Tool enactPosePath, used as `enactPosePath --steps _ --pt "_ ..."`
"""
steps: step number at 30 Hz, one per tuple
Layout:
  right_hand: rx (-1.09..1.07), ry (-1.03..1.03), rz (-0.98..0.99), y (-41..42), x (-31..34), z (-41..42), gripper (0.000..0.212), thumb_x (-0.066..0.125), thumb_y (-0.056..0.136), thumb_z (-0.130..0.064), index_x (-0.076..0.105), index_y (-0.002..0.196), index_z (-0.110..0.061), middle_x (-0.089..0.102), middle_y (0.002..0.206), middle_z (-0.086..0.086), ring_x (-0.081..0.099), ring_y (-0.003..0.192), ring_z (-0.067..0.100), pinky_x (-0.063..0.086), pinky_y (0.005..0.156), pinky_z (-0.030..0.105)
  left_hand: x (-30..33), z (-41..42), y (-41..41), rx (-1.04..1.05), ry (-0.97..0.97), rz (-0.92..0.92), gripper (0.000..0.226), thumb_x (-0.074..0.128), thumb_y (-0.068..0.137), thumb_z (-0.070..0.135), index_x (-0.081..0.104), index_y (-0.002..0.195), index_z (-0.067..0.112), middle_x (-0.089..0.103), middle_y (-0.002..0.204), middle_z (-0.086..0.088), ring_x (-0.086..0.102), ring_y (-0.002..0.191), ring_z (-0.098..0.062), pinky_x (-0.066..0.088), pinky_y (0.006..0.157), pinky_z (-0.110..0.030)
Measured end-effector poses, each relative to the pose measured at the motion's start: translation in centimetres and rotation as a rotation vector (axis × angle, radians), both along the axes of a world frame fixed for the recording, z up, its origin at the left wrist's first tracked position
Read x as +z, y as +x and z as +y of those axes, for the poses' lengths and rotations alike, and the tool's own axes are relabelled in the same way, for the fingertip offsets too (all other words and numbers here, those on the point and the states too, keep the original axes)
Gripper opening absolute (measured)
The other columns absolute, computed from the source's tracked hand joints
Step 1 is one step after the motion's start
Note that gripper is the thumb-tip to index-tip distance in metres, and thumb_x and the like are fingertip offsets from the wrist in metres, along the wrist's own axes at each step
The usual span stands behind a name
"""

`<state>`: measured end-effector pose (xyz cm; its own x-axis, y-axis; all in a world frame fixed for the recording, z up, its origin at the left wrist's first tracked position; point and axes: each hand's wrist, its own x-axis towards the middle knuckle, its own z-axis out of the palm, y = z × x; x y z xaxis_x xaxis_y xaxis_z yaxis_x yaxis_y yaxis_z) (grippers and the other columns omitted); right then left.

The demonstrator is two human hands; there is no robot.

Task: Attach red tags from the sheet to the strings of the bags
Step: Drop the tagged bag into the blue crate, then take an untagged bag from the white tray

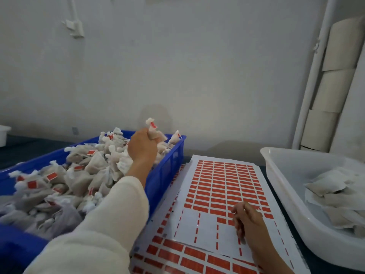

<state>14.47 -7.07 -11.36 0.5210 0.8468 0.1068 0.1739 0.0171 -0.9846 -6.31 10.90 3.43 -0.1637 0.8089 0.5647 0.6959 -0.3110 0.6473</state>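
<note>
Nearest the camera, a cream sleeve [102,224] runs up from the lower left to the left hand [142,148], which is raised over the far end of the blue crate [167,171]. Its fingers are curled round a small white bag [156,133], and a red tag [153,125] sticks up just above the knuckles. Below it the crate is heaped with more bags [79,175], many already carrying red tags on their strings. Just right of the crate lies the tag sheet [223,186], on top of another sheet [177,254] that shows at the near edge. Most of the top sheet's rows are full of red tags, but a patch at its near end is bare white, with only thin red strips between the blank cells. The right hand [246,220] rests at the edge of that patch, fingers bent down onto the sheet at the last tags; it seems to be picking at one, though I cannot tell whether it holds anything. Further right stands a white tub [280,184] with a few flat pale bags [335,194] lying in it, well apart from the crate.
</note>
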Motion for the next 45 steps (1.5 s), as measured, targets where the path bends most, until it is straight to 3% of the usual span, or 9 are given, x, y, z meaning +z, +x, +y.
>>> enactPosePath --steps 4,11,16,21,24,27,34,39,45 --pt "0.033 -0.002 -0.001 0.3 -0.1 0.2 0.033 0.036 0.097 -0.028 0.056 0.085 -0.004 0.055 0.047 -0.002 0.043 0.035 0.007 0.038 0.037 0.017 -2.0 2.1 -3.0 0.120 -0.130 -0.019 0.025 0.050 0.092 0.026 0.060 0.091 0.003 0.064 0.091 -0.015 0.059 0.082 -0.028 0.047 0.070 -0.036" --pt "0.051 0.005 -0.035 0.6 -0.3 0.4 0.032 0.037 0.097 -0.026 0.056 0.083 -0.004 0.055 0.050 -0.001 0.045 0.038 0.008 0.039 0.039 0.016 -3.6 3.4 -5.0 0.127 -0.299 -0.043 0.032 0.070 0.077 0.022 0.061 0.098 0.000 0.064 0.097 -0.020 0.060 0.091 -0.037 0.045 0.072 -0.041" --pt "0.050 0.002 -0.042 0.6 -0.4 0.5 0.031 0.038 0.097 -0.025 0.056 0.083 -0.005 0.055 0.050 -0.001 0.045 0.038 0.006 0.039 0.040 0.015 -2.3 2.8 -3.8 0.280 -0.282 0.109 0.071 0.075 0.075 0.025 0.037 0.128 0.000 0.048 0.127 -0.022 0.050 0.113 -0.036 0.048 0.089 -0.044" --pt "0.032 -0.004 -0.051 0.3 -0.4 0.3 0.030 0.038 0.098 -0.026 0.056 0.083 -0.007 0.055 0.051 -0.002 0.044 0.040 0.005 0.039 0.042 0.015 3.2 -0.4 1.1 0.052 0.046 0.204 0.033 0.057 0.086 0.012 0.049 0.117 0.006 0.054 0.115 -0.012 0.052 0.104 -0.028 0.045 0.079 -0.037" --pt "0.021 0.010 -0.093 0.1 -0.2 0.2 0.029 0.038 0.097 -0.027 0.056 0.083 -0.009 0.055 0.052 -0.005 0.045 0.041 0.003 0.040 0.044 0.014 3.7 -4.1 5.2 -0.212 -0.018 0.104 0.010 0.047 0.089 0.018 0.057 0.093 0.018 0.061 0.090 -0.001 0.056 0.082 -0.020 0.041 0.066 -0.029" --pt "0.005 0.035 -0.099 -0.3 0.0 0.0 0.027 0.040 0.097 -0.027 0.054 0.082 -0.010 0.054 0.052 -0.007 0.046 0.043 0.001 0.041 0.045 0.013 0.8 -6.5 8.7 -0.379 -0.146 0.181 0.014 0.047 0.091 0.022 0.057 0.082 0.018 0.064 0.078 0.000 0.055 0.067 -0.013 0.037 0.055 -0.024" --pt "-0.063 0.040 -0.143 -0.4 0.5 -0.2 0.021 0.042 0.097 -0.027 0.053 0.086 -0.014 0.059 0.075 0.005 0.053 0.058 0.009 0.047 0.055 0.014 -10.8 -6.3 10.4 -0.436 -0.459 0.323 0.015 0.051 0.091 0.037 0.055 0.087 0.024 0.062 0.080 0.007 0.061 0.069 -0.010 0.047 0.061 -0.021" --pt "-0.087 0.063 -0.200 -0.3 1.6 -0.4 0.010 0.044 0.097 -0.026 0.051 0.090 -0.025 0.061 0.083 -0.008 0.060 0.064 0.000 0.047 0.061 0.010 -13.7 -6.3 10.8 -0.423 -0.427 0.367 0.009 0.055 0.088 0.041 0.050 0.090 0.034 0.060 0.091 0.012 0.054 0.064 -0.006 0.040 0.055 -0.016" --pt "-0.183 0.131 -0.249 0.9 7.4 -1.2 0.009 0.047 0.095 -0.020 0.052 0.089 -0.022 0.063 0.085 0.001 0.061 0.066 0.009 0.054 0.063 0.015 -14.2 -6.4 12.8 -0.470 -0.378 0.379 0.011 0.059 0.085 0.039 0.052 0.083 0.032 0.049 0.071 0.018 0.052 0.055 -0.005 0.034 0.050 -0.013"
